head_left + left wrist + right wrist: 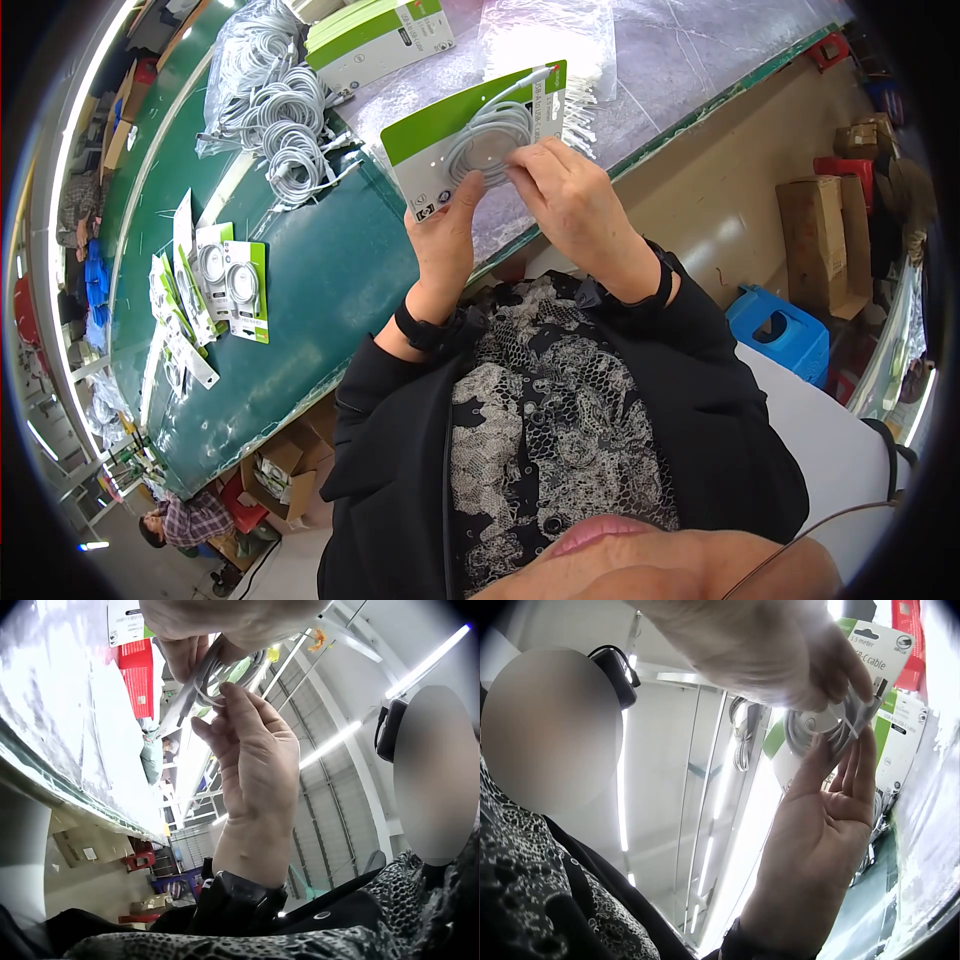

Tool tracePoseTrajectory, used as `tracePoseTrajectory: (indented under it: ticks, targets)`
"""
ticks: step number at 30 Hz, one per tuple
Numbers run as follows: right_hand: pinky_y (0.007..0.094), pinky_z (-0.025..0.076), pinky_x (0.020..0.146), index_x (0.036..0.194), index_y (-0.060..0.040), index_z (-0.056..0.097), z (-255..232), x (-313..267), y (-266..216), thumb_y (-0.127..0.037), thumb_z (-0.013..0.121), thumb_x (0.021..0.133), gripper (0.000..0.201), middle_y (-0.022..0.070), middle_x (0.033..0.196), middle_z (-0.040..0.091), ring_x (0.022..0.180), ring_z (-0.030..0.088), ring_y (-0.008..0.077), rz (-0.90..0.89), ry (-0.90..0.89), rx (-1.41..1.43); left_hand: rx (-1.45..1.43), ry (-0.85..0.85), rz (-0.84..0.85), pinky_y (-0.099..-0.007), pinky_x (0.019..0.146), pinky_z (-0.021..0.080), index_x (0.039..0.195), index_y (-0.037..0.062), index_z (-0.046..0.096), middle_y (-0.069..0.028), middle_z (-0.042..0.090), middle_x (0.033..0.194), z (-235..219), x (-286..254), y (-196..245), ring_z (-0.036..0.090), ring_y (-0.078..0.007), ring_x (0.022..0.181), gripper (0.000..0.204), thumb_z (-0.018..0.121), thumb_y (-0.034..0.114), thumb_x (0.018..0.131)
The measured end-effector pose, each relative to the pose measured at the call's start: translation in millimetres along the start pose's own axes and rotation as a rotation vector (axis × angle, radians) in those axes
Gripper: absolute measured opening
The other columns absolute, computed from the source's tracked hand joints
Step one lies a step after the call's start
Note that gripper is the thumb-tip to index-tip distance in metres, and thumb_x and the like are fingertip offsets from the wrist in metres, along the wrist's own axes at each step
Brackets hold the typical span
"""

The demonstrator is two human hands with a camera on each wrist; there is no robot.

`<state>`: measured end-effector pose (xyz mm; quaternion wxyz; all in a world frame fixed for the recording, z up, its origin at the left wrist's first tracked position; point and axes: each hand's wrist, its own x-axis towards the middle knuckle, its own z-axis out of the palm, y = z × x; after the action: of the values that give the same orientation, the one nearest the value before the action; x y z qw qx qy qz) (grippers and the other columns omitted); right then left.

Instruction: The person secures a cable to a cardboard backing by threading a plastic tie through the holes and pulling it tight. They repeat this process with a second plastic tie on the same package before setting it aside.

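Observation:
I hold a green and white packaging card [440, 150] above the table edge, a coiled white cable [488, 140] lying on its face. My left hand [447, 225] grips the card's lower corner, thumb on the front and fingers behind. My right hand [560, 185] pinches the coil's near side against the card. In the left wrist view my left hand [251, 761] is raised with its fingertips on the cable [202, 679], the right hand [225, 622] just above. In the right wrist view the right hand [795, 652] pinches the coil [825, 724] while the left hand [825, 817] backs the card [877, 645].
On the green table [330, 270] lie a bag of white cable coils [270, 110], a stack of blank cards [380, 40], clear plastic sleeves [545, 40] and several finished packs [235, 285]. A blue stool [780, 330] and cardboard boxes [825, 240] stand on the floor at right.

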<state>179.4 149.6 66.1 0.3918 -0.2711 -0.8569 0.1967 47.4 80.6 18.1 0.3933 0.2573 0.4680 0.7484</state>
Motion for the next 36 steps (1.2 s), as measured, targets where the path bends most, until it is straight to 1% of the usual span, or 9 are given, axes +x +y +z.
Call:
tracePoseTrajectory:
  ticks: [10,15,17,22,24,25,29,33,36]
  targets:
    - [0.0367,0.050,0.062,0.090,-0.0027,0.055,9,2,5,-0.002,0.060,0.082,0.009,0.0127,0.090,0.056,0.075,0.059,0.0301,-0.092,-0.087,-0.108,0.182,-0.035,0.158,-0.0244,0.076,0.049,0.109,-0.0002,0.060,-0.0040,0.064,0.100,1,-5,-2,0.059,-0.0102,0.088,0.023,0.066,0.003,0.086]
    - [0.0303,0.049,0.063,0.092,-0.0026,0.057,5,3,25,-0.006,0.061,0.085,0.008,0.0101,0.083,0.055,0.072,0.058,0.0229,-0.131,0.086,0.065,-0.109,0.003,-0.080,-0.0289,0.082,0.052,0.115,0.0000,0.056,-0.0069,0.063,0.107,0,0,13,0.061,-0.0150,0.094,0.025,0.059,0.002,0.090]
    - [0.0260,0.049,0.066,0.099,-0.0046,0.058,-9,-10,53,-0.008,0.059,0.089,0.011,0.0069,0.093,0.058,0.078,0.059,0.0154,0.298,0.210,0.294,-0.245,0.043,-0.194,-0.0324,0.086,0.053,0.118,-0.0007,0.053,-0.0089,0.061,0.111,2,1,21,0.062,-0.0181,0.098,0.026,0.056,0.003,0.092]
    - [0.0281,0.049,0.062,0.102,-0.0064,0.060,18,-29,96,-0.010,0.060,0.088,0.015,0.0075,0.099,0.062,0.081,0.061,0.0160,0.658,-0.002,0.863,-0.337,-0.072,-0.354,-0.0365,0.090,0.053,0.120,-0.0023,0.050,-0.0112,0.060,0.115,4,-6,35,0.062,-0.0207,0.102,0.028,0.054,0.005,0.093]
    - [0.0304,0.049,0.070,0.109,-0.0061,0.060,36,-38,76,-0.015,0.063,0.087,0.024,0.0101,0.103,0.063,0.087,0.060,0.0170,0.115,0.045,0.199,-0.350,-0.097,-0.395,-0.0365,0.089,0.053,0.120,-0.0030,0.051,-0.0114,0.060,0.115,10,-9,34,0.062,-0.0205,0.102,0.028,0.054,0.006,0.093]
    - [0.0304,0.049,0.070,0.109,-0.0061,0.060,37,-42,78,-0.015,0.063,0.087,0.024,0.0101,0.103,0.063,0.087,0.060,0.0170,0.123,0.044,0.200,-0.356,-0.107,-0.417,-0.0365,0.089,0.053,0.119,-0.0033,0.051,-0.0115,0.060,0.115,12,-12,33,0.062,-0.0204,0.102,0.028,0.055,0.007,0.093]
    - [0.0315,0.046,0.088,0.123,-0.0060,0.053,44,-40,87,-0.014,0.070,0.082,0.045,0.0102,0.120,0.057,0.108,0.055,0.0187,0.473,-0.203,0.841,-0.345,-0.164,-0.449,-0.0369,0.090,0.053,0.120,-0.0031,0.050,-0.0117,0.060,0.115,10,-16,32,0.061,-0.0206,0.103,0.029,0.054,0.008,0.094]
    - [0.0333,0.047,0.088,0.122,-0.0050,0.053,39,-41,85,-0.015,0.072,0.081,0.047,0.0100,0.118,0.058,0.107,0.056,0.0206,0.388,-0.274,0.716,-0.382,-0.135,-0.447,-0.0379,0.090,0.053,0.122,-0.0013,0.049,-0.0107,0.059,0.116,14,-17,23,0.061,-0.0208,0.104,0.030,0.054,0.009,0.094]
    - [0.0330,0.047,0.085,0.119,-0.0040,0.054,40,-43,76,-0.012,0.068,0.082,0.040,0.0107,0.112,0.060,0.102,0.058,0.0217,-0.109,0.097,0.236,-0.456,-0.151,-0.407,-0.0387,0.090,0.053,0.123,0.0004,0.048,-0.0098,0.059,0.117,15,-18,21,0.060,-0.0207,0.105,0.031,0.054,0.009,0.094]
